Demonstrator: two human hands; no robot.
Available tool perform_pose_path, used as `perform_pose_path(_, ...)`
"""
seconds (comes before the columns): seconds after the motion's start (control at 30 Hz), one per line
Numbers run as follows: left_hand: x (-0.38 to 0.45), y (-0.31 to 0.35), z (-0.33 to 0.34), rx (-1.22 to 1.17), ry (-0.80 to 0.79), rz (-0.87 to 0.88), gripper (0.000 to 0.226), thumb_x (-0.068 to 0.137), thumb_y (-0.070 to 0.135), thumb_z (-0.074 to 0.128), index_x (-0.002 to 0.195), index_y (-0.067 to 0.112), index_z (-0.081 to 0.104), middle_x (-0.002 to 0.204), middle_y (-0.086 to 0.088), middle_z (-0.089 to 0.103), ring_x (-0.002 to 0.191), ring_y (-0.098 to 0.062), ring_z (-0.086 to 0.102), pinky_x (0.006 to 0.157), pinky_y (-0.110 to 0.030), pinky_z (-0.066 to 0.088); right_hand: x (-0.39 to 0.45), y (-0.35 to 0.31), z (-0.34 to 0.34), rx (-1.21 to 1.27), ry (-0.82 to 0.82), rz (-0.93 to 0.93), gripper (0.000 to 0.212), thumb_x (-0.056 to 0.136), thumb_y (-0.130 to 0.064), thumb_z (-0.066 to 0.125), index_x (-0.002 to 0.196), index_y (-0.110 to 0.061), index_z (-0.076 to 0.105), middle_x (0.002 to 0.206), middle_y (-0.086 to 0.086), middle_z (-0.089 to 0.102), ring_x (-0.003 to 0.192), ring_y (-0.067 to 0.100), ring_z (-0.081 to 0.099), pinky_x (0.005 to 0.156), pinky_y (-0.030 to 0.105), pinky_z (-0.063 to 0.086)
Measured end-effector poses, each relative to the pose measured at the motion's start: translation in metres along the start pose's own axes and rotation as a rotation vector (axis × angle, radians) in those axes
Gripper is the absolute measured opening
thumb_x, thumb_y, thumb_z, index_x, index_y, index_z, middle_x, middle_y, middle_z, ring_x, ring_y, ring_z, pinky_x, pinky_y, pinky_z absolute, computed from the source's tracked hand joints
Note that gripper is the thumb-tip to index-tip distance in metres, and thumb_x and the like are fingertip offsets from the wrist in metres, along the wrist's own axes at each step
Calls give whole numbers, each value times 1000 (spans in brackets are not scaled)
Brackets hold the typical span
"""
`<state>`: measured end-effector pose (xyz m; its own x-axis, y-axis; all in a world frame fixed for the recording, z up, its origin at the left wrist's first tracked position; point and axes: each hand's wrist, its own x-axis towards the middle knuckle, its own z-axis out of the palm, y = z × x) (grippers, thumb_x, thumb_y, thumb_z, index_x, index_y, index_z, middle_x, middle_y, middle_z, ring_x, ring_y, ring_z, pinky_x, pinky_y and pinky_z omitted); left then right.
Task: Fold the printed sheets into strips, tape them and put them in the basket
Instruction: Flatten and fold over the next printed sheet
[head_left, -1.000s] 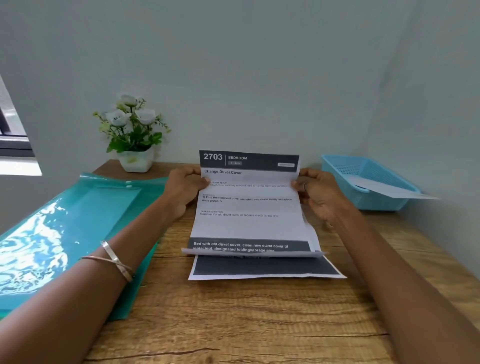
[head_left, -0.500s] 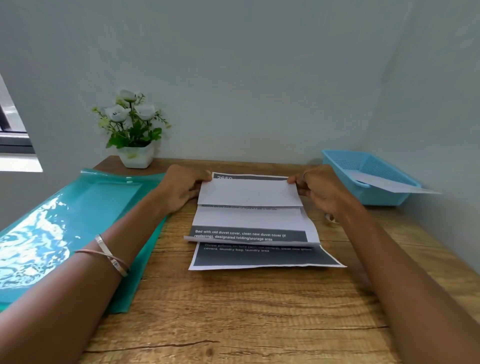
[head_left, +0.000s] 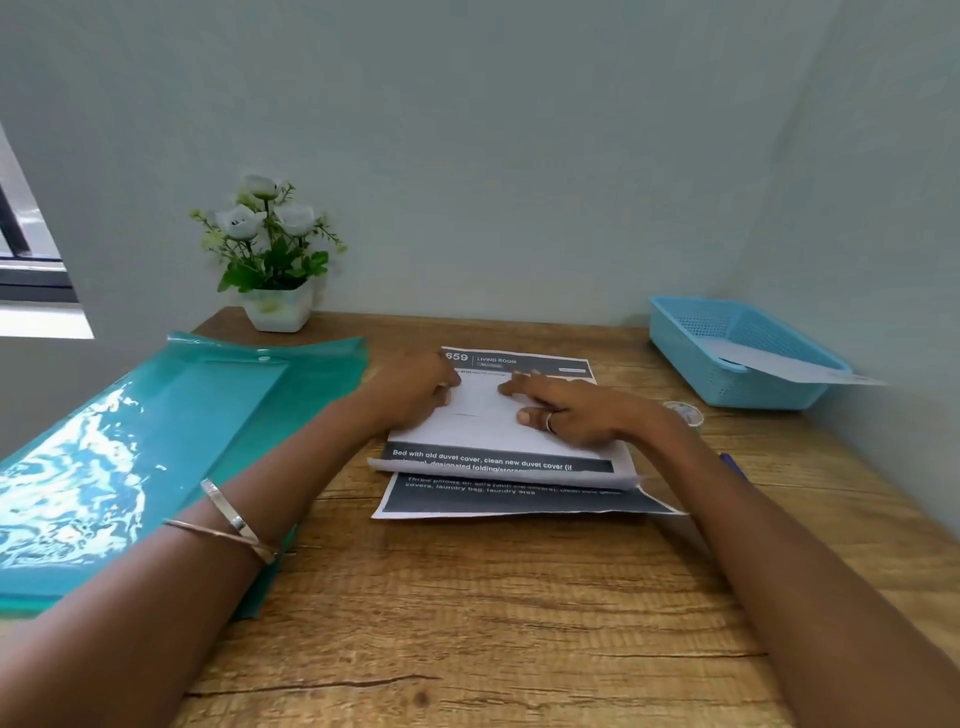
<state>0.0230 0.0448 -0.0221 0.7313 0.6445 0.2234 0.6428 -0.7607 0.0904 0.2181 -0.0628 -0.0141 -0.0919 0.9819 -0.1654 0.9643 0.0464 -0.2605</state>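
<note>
My right hand lies flat with fingers stretched out, pressing on the blank folded-over flap of the top printed sheet in the middle of the frame. My left hand rests on the flap's left edge; it is blurred, so I cannot tell whether its fingers are curled or straight. To do this fold well, I think I should hold the left side firm and run my right fingers along the crease towards the far edge, keeping the flap's sides square with the sheet so the strip comes out even.

Under it lies a second printed sheet, its dark bands showing above and below; the top one could slide on it as I press.

Just right of my wrist, a roll of tape sits half hidden on the wooden table, near at hand for the taping. The blue basket stands at the right edge of the frame, with a folded strip already in it, one end poking over the rim. A teal plastic folder fills the left side, and a potted plant stands at upper left; neither blocks my way.
</note>
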Motion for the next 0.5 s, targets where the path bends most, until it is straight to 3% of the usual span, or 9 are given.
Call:
perform_pose_path(0.07, -2, 2, 2, 41, -124, 30, 44, 99, 32, 43, 141, 21, 42, 146, -4, 38, 131, -25, 38, 104, -33, 29, 3, -1, 1, 12, 1, 26, 49, 101, -42, 35, 147, -29, 26, 159, -2, 19, 148, 18, 11, 119, 41, 14)
perform_pose_path(0.13, -2, 3, 7, 98, -217, 64, 49, 101, 40, 30, 148, 32, 24, 156, 1, 21, 141, -26, 23, 113, -42, 19, 6, -7, 6, -8, 53, 28, 47, 100, -44, 34, 144, -27, 29, 156, 3, 26, 146, 21, 17, 116, 46, 20)
perform_pose_path(0.2, -2, 2, 11, 115, -261, 80, 50, 101, 43, 23, 149, 38, 12, 159, 6, 11, 145, -29, 11, 116, -50, 11, 9, -15, 12, -41, 80, 2, 50, 102, -39, 32, 147, -18, 25, 158, 8, 21, 148, 22, 11, 118, 42, 17)
perform_pose_path(0.27, -3, 1, 11, 112, -269, 66, 50, 101, 44, 21, 149, 38, 10, 160, 7, 8, 145, -30, 8, 115, -49, 9, 7, -18, 13, -73, 66, 1, 55, 103, -34, 28, 151, -8, 16, 160, 10, 10, 148, 21, 5, 118, 34, 9)
perform_pose_path(0.37, -4, 3, 11, 112, -257, 61, 51, 101, 44, 20, 150, 35, 11, 160, 7, 9, 145, -30, 9, 115, -47, 9, -5, -12, -1, -87, 26, 81, 54, 104, -33, 22, 152, -8, 13, 160, 7, 5, 148, 19, 5, 116, 29, 7)
perform_pose_path(0.43, -4, 1, 11, 82, -261, 55, 52, 101, 45, 19, 150, 33, 11, 160, 8, 9, 146, -30, 8, 116, -47, 9, -11, -7, -11, -62, -6, 161, 53, 104, -34, 24, 151, -8, 21, 160, 7, 12, 147, 20, 10, 115, 30, 11)
perform_pose_path(0.5, -4, -4, 13, 42, -273, 55, 52, 100, 47, 20, 150, 35, 12, 159, 9, 8, 146, -28, 7, 118, -49, 9, -15, -6, -17, -41, -35, 191, 54, 102, -41, 29, 145, -8, 36, 154, 8, 31, 142, 24, 27, 114, 36, 19)
